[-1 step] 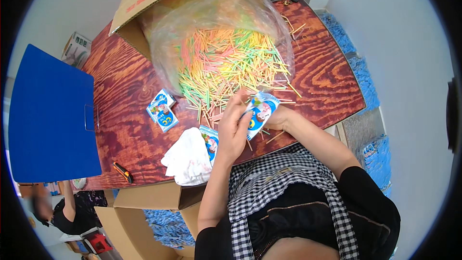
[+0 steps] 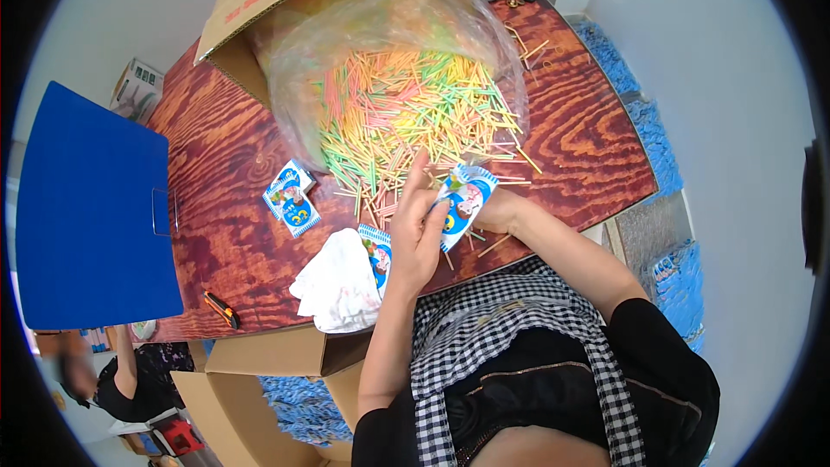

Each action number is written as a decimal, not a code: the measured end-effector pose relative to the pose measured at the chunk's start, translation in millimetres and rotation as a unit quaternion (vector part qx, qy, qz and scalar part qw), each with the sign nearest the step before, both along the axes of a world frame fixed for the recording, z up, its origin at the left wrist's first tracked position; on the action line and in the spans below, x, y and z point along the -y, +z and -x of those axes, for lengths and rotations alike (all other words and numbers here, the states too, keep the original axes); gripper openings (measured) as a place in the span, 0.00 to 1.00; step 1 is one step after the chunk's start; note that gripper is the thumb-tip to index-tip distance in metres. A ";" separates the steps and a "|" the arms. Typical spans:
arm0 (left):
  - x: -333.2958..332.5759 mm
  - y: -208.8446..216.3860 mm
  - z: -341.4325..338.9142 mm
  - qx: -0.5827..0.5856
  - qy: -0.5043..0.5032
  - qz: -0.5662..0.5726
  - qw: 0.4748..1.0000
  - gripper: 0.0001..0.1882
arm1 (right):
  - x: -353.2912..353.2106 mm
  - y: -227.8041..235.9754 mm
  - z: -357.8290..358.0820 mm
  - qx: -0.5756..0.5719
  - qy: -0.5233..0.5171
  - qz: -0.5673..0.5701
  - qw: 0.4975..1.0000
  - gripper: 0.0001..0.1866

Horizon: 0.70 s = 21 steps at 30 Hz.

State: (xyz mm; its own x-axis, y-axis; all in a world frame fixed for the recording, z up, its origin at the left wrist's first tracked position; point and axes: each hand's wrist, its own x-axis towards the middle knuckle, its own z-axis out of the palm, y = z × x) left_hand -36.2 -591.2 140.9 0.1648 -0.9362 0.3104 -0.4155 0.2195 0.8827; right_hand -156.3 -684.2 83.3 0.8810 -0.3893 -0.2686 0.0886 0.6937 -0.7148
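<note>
A small blue-and-white printed packet (image 2: 468,205) is tilted near the table's front edge. My left hand (image 2: 418,227) grips its left side between thumb and fingers, the index finger pointing up and away. Behind the packet's right side is my right hand (image 2: 495,213), its fingers hidden. Just beyond my hands, thin pastel sticks (image 2: 406,108) in pink, yellow and green spill from a clear plastic bag (image 2: 294,104). Left of my left hand, another packet (image 2: 378,252) lies partly under a white glove or cloth (image 2: 339,281). Two more packets (image 2: 292,199) overlap farther left.
The bag lies in an open cardboard box (image 2: 246,0) on the wood-grain table (image 2: 596,134). A box cutter (image 2: 221,310) lies near the left edge, beside a blue panel (image 2: 99,207). Below, an open carton (image 2: 225,415) holds blue packets. Another person (image 2: 130,380) is at lower left.
My left index finger has straightened upward, off the packet. The packet's top has shifted slightly left. My right hand has barely moved.
</note>
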 end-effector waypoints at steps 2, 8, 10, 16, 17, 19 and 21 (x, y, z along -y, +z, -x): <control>-4.2 -0.2 -5.1 0.015 0.028 0.039 0.999 0.06 | -6.8 15.6 -2.6 -0.069 -0.010 0.099 0.993 0.08; -6.3 16.5 -4.4 0.218 -0.004 -0.029 0.975 0.06 | -14.7 -33.9 7.4 -0.013 0.042 -0.010 0.999 0.08; -14.5 3.2 -6.9 0.246 0.003 -0.057 0.968 0.06 | -6.5 -12.2 11.6 -0.137 0.163 0.092 0.973 0.07; -23.4 -19.0 -4.0 -0.712 0.071 0.012 0.698 0.14 | -18.8 45.1 -3.8 0.095 -0.037 0.173 0.980 0.06; -22.6 -29.6 -4.7 -0.712 0.071 0.015 0.698 0.14 | -24.7 53.7 -8.2 0.112 -0.111 0.227 0.961 0.07; -19.2 -51.2 -4.9 -0.884 -0.080 0.049 0.459 0.15 | -34.4 47.8 -16.2 0.145 -0.109 0.234 0.955 0.06; -6.5 -18.0 4.2 -0.838 0.086 -0.024 0.538 0.16 | -51.7 42.8 -20.3 0.059 -0.165 0.340 0.924 0.04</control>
State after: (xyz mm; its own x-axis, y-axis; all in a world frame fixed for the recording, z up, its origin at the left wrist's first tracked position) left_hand -40.4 -584.6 122.9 0.2611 -0.8628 -0.4330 0.9628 0.2649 0.0528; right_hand -136.0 -632.6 126.0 0.6922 -0.6848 0.2277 0.3203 0.0087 -0.9473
